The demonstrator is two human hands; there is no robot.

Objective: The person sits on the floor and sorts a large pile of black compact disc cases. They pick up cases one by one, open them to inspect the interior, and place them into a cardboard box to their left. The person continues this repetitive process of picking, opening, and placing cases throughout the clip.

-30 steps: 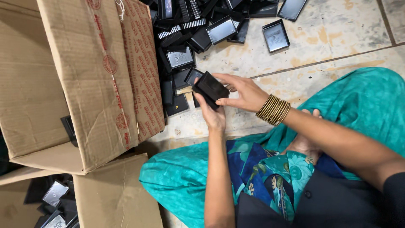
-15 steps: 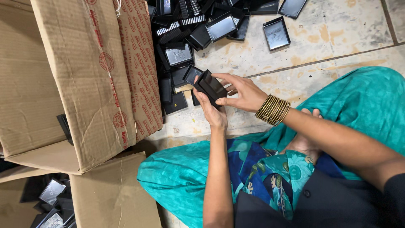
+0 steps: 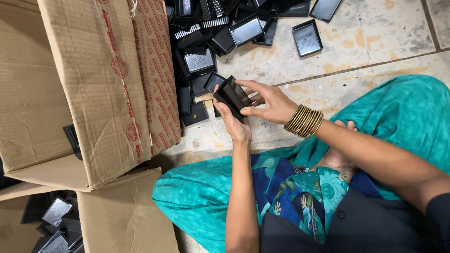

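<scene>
Two hands pinch one small black rigid plastic case [image 3: 233, 95]: left hand [image 3: 236, 125] beneath, right hand [image 3: 270, 103] gripping its edges; likely light, stiff, slick.

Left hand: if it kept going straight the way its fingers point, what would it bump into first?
The left hand holds a black case and points up the picture. Straight on, it would probably meet the pile of black trays on the floor first, though depth is hard to judge.
</scene>
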